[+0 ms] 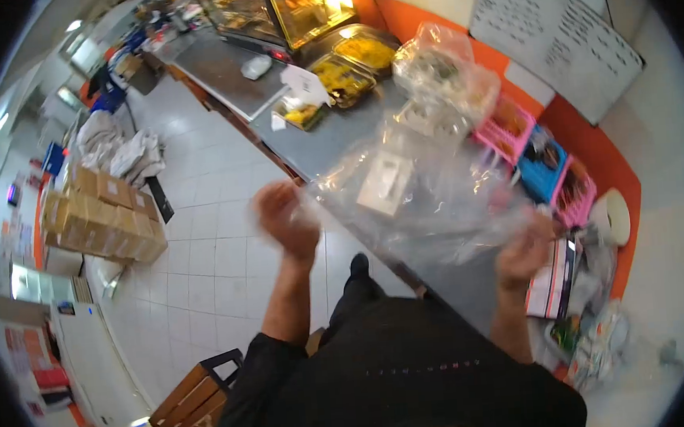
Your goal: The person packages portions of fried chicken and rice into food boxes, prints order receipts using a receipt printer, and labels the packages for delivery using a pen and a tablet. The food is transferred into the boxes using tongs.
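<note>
In the head view, a large clear crinkled plastic bag (428, 199) is stretched in the air between both hands, above the edge of a long grey steel counter (329, 139). The left hand (285, 217) is blurred, but its fingers look curled shut around the bag's left edge, the film bunching out of the top of the fist. The right hand (525, 252) has its fingers closed on the bag's lower right corner, so the plastic fans up and away from the knuckles. The left forearm is bare and rises steeply from a black sleeve, with the wrist bent slightly inwards. The right forearm also comes up from below, and its hand sits lower and nearer the counter than the left one. On the counter beyond the bag stand shallow metal trays of yellow food (351, 66) and a row of pink and blue slotted plastic baskets (540, 160). A white board with handwriting (555, 32) hangs on the orange wall, and brown cardboard boxes (100, 214) are stacked on the white tiled floor (210, 254) to the left.
</note>
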### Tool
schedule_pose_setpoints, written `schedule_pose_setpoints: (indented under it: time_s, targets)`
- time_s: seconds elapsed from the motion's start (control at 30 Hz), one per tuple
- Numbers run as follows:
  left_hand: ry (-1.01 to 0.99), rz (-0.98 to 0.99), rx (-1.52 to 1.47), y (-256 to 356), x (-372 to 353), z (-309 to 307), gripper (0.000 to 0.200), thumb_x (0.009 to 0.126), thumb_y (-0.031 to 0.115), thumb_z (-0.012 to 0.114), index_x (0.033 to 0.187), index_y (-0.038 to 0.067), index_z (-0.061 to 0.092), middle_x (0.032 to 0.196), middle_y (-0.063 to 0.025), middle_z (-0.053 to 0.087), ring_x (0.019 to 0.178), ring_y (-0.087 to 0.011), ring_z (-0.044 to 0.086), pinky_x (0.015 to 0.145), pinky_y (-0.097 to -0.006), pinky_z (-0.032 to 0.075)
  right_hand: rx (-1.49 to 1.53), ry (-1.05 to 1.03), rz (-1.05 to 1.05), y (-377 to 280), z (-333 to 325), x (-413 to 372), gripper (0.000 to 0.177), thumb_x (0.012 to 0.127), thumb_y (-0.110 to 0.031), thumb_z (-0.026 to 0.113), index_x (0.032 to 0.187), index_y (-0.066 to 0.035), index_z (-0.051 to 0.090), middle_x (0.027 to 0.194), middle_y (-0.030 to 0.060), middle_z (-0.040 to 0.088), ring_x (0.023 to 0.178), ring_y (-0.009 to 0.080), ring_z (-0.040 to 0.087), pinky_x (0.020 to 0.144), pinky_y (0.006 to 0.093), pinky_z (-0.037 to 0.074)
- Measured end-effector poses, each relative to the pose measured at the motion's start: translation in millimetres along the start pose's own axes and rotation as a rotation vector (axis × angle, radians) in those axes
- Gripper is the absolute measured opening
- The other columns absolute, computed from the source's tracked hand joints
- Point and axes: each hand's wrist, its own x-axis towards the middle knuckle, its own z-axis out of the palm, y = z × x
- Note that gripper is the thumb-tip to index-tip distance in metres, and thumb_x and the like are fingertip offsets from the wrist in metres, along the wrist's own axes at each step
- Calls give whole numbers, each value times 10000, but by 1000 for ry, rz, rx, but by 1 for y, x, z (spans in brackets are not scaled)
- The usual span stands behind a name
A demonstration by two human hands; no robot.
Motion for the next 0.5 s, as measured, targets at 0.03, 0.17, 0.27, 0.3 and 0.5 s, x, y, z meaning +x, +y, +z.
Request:
schedule_pose_setpoints:
  time_s: [0.03, 0.17, 0.27, 0.3, 0.5]
  targets:
    - [-38, -22, -11, -61, -54, -83, 190, 810, -54, 581, 960, 62, 575, 633, -63, 538, 574, -213, 561, 540, -313, 453, 18, 250, -154, -16, -10, 15, 167, 903, -108, 526, 985, 0, 623, 903, 123, 633, 774, 272, 624, 668, 375, 534]
    - [-1309, 21, -24, -21, -52, -18, 50, 828, 83, 627, 853, 60, 664, 765, -41, 642, 650, -215, 603, 581, -355, 477, -175, -699, 37, 43, -10, -46, 187, 856, -48, 545, 989, -21, 673, 903, 172, 651, 828, 263, 630, 730, 357, 521]
    - [-2108, -682, -696, -63, -129, -50, 171, 908, 162, 591, 991, 52, 692, 1001, -38, 684, 966, -198, 613, 893, -342, 458, 227, -927, 808, 92, -37, -174, 297, 834, -30, 500, 1110, -44, 609, 840, 158, 658, 822, 279, 635, 701, 404, 521]
    - [-2103, -847, -683, -48, -116, -53, 210, 924, 194, 581, 1027, 45, 688, 1049, -43, 673, 1031, -177, 581, 949, -334, 417, 382, -903, 1086, 96, -47, -192, 313, 845, -40, 492, 1146, -55, 572, 835, 144, 661, 798, 286, 639, 687, 404, 526]
    - [-874, -1985, -1775, -37, -114, -54, 254, 912, 181, 528, 677, 83, 528, 821, -39, 574, 776, -167, 586, 684, -283, 469, 1149, -722, 1844, 70, -67, -162, 377, 827, -95, 609, 1179, -48, 484, 939, 104, 605, 832, 217, 623, 716, 342, 530]
